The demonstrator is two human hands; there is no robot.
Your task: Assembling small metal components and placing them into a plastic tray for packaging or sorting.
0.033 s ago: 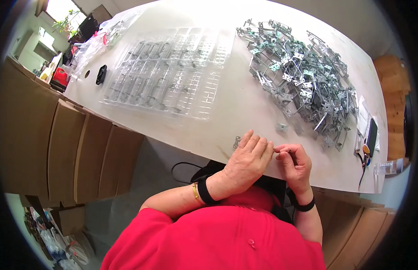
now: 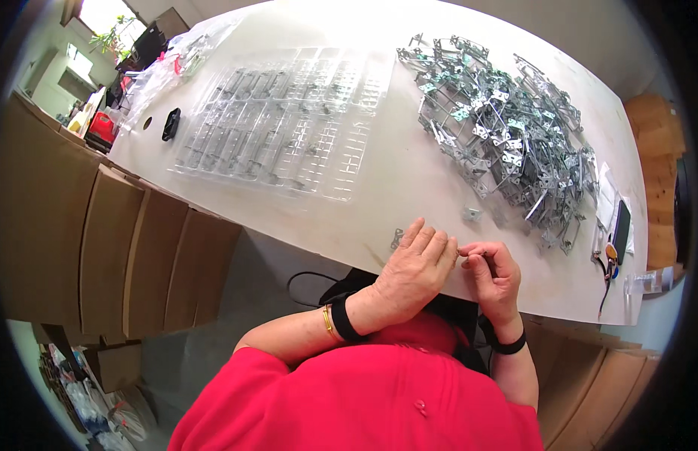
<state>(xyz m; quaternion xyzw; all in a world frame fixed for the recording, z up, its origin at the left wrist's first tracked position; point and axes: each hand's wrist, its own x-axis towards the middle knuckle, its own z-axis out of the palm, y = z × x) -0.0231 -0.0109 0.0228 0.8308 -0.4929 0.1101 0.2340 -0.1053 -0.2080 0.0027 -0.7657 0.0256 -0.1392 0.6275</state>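
Left hand [image 2: 416, 267] lower center of the frame, back up, fingers straight and narrow together, tips meeting the fingers of the right hand [image 2: 498, 284] just beside it. Right hand's fingers curled, thumb near the index; anything between the two hands is too small or hidden, so cannot tell what, if anything, either one holds. Small flat grey metal plate [image 2: 397, 237] lies on the counter [image 2: 304, 225] right by the left hand, partly covered by it. Another loose metal piece [image 2: 471, 214] sits above the right hand, near the lower edge of the big pile of metal brackets [image 2: 514, 139], upper right of the frame, tangled, plates and thin rods mixed. Clear plastic tray [image 2: 353, 161] upper center-left, ribbed compartments, grey metal parts in many of them. Left of the tray: small black oblong object [image 2: 170, 125]; clear plastic bag [image 2: 150, 83] at upper left. Far right of the counter: dark flat phone-like object [image 2: 622, 225], black cable [image 2: 606, 295] below it, clear cylinder [image 2: 649, 281] at the corner. Black bands on both wrists, left [image 2: 343, 316] and right [image 2: 508, 344]; yellow bracelet [image 2: 328, 320] beside the left one. Red shirt [image 2: 364, 398] bottom center. Cardboard boxes [image 2: 101, 255] stand along the left side.
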